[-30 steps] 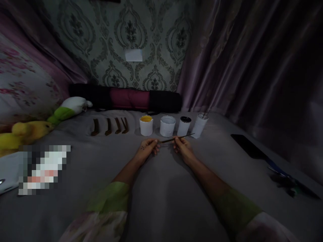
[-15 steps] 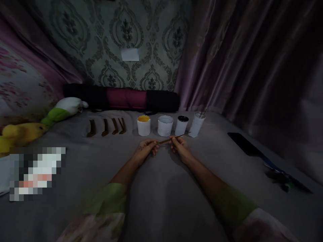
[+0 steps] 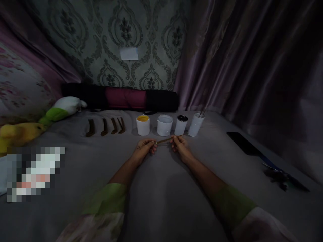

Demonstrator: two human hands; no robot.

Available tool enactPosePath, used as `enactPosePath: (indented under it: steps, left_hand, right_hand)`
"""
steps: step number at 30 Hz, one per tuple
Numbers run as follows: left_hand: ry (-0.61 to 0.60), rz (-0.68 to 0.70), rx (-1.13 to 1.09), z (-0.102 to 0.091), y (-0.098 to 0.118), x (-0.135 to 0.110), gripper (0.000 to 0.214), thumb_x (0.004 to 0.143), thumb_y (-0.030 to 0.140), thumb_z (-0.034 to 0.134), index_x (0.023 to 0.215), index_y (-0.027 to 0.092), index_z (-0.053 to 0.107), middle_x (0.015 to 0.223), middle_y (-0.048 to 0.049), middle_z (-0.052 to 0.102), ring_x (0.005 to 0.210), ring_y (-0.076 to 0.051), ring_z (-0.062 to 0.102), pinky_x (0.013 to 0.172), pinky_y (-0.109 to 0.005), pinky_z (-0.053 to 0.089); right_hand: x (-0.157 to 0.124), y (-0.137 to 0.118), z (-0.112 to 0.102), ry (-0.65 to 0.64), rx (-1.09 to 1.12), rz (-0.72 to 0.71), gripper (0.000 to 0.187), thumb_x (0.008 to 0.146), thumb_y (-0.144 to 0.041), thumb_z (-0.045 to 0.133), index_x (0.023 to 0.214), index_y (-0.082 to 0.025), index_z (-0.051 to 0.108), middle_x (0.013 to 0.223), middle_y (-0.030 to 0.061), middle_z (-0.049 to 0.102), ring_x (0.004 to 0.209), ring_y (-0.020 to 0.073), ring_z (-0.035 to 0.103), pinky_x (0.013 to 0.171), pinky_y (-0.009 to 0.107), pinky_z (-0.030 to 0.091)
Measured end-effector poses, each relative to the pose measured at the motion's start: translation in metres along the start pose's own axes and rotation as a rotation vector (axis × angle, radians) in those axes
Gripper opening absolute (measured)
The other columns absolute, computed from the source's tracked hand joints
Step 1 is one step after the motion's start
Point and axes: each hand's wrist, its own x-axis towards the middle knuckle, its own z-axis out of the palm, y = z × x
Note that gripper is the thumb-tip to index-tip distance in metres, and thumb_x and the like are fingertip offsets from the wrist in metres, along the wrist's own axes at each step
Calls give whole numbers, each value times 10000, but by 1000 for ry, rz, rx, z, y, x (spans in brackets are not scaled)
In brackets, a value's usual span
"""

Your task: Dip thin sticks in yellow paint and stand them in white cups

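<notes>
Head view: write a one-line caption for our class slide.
Left hand and right hand hold a thin brown stick between them, before four white cylindrical containers on grey cloth.

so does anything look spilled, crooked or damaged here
No spill shows. The tall white cylindrical container at the far right of the white pots seems to lean rightward, top offset from base, though that may be lens stretch. The slim brown stick between the left hand and right hand shows no clear damage.
</notes>
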Motion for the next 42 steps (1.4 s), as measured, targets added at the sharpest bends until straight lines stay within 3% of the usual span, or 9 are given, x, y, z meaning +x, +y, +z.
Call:
enactPosePath:
  steps: [12,27,42]
  left_hand:
    - [74,-25,-37,1,3,-1,127,721,176,557,811,94,592,626,-33,595,478,-72,514,431,-189,387]
    - [62,-23,-73,-2,1,0,125,720,181,574,810,96,590,626,-33,600,485,-69,522,447,-186,387]
    - [93,-20,-87,-1,2,1,87,736,140,547,798,90,583,613,-34,594,481,-64,519,439,-174,395]
  right_hand:
    - [3,-3,-5,105,54,-1,353,638,-460,628,817,-158,587,637,-17,555,449,55,455,336,165,315]
    - [5,-12,-12,273,161,-34,294,701,-459,561,759,-171,566,607,-18,535,430,56,434,347,183,307]
    - [8,-11,-19,307,172,-29,211,706,-379,567,738,-171,566,596,-25,533,427,53,433,349,180,310]
